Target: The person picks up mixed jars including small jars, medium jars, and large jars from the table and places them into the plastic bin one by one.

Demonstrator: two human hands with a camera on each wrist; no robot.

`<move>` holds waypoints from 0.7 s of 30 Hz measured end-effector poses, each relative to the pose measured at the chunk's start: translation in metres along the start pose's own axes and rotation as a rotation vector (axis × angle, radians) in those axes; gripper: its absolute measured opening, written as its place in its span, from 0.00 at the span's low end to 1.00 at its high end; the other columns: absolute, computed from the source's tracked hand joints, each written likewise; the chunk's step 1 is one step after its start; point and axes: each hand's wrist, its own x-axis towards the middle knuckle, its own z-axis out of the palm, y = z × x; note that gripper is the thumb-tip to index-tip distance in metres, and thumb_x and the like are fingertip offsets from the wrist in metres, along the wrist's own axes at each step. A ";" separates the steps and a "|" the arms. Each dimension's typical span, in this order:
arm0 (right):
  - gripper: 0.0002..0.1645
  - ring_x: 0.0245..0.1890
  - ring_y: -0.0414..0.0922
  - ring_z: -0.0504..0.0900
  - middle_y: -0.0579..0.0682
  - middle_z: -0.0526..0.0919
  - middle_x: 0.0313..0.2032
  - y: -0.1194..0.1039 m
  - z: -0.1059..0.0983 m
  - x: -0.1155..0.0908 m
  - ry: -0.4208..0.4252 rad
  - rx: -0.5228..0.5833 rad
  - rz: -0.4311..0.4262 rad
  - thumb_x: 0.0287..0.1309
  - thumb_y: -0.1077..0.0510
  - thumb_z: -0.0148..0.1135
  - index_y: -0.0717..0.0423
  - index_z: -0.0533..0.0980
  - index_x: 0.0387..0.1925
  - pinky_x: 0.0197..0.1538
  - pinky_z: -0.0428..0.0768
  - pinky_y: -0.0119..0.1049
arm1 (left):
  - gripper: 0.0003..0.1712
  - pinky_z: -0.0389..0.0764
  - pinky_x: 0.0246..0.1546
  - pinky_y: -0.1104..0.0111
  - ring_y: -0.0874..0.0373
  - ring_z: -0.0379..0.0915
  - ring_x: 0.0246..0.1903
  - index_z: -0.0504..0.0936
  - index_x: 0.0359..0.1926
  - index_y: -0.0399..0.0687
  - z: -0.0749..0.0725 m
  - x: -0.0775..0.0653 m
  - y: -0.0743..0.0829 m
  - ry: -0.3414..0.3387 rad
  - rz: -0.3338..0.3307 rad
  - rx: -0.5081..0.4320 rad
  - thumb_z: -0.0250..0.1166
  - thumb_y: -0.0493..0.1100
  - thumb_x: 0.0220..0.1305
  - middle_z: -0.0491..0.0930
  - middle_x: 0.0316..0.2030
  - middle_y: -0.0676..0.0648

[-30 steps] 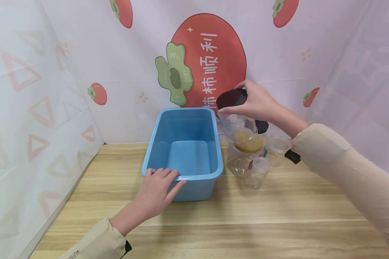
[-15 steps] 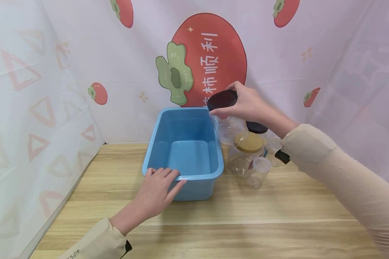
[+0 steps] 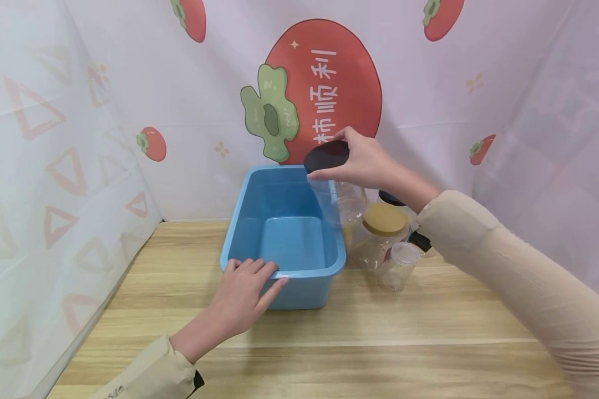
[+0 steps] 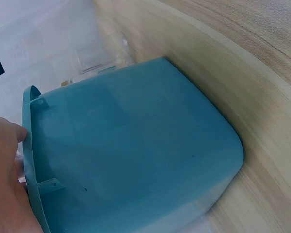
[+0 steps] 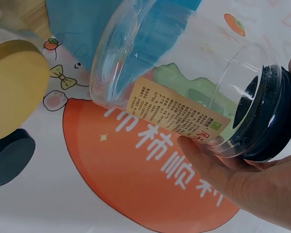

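My right hand (image 3: 366,162) grips a clear plastic jar (image 5: 184,53) by its black lid (image 3: 326,155), above the right rim of a blue plastic tub (image 3: 299,238). In the right wrist view, a yellow printed label (image 5: 177,109) shows on the jar's side. The jar hangs tilted, its base toward the right. With fingers hooked over the near rim and thumb outside, my left hand (image 3: 244,293) holds the tub. In the left wrist view, the tub's outer wall (image 4: 136,145) fills the middle. Nothing is visible on the tub floor.
Right of the tub stand a clear jar with a gold lid (image 3: 385,219), a small clear jar (image 3: 398,269) and a black-lidded jar (image 3: 391,198), partly hidden by my right arm. A printed cloth (image 3: 204,100) hangs behind the wooden table (image 3: 379,343).
My right hand has carried the black-lidded jar leftward, from over the other jars to the tub's right rim. The left hand and the tub have stayed in place.
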 end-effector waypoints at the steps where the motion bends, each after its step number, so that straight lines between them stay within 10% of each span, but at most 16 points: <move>1: 0.54 0.61 0.54 0.74 0.57 0.75 0.62 -0.001 0.001 0.001 0.000 -0.001 -0.001 0.53 0.37 0.79 0.59 0.63 0.70 0.62 0.78 0.53 | 0.12 0.65 0.40 0.58 0.55 0.74 0.32 0.81 0.43 0.49 0.000 0.000 0.000 0.000 0.000 -0.002 0.65 0.53 0.76 0.78 0.30 0.54; 21: 0.55 0.58 0.54 0.75 0.57 0.76 0.59 -0.011 0.022 0.013 -0.011 0.012 -0.027 0.51 0.39 0.81 0.58 0.63 0.71 0.57 0.81 0.50 | 0.13 0.65 0.39 0.58 0.56 0.73 0.31 0.80 0.41 0.49 0.000 0.000 0.001 0.009 0.003 0.001 0.65 0.53 0.76 0.76 0.29 0.54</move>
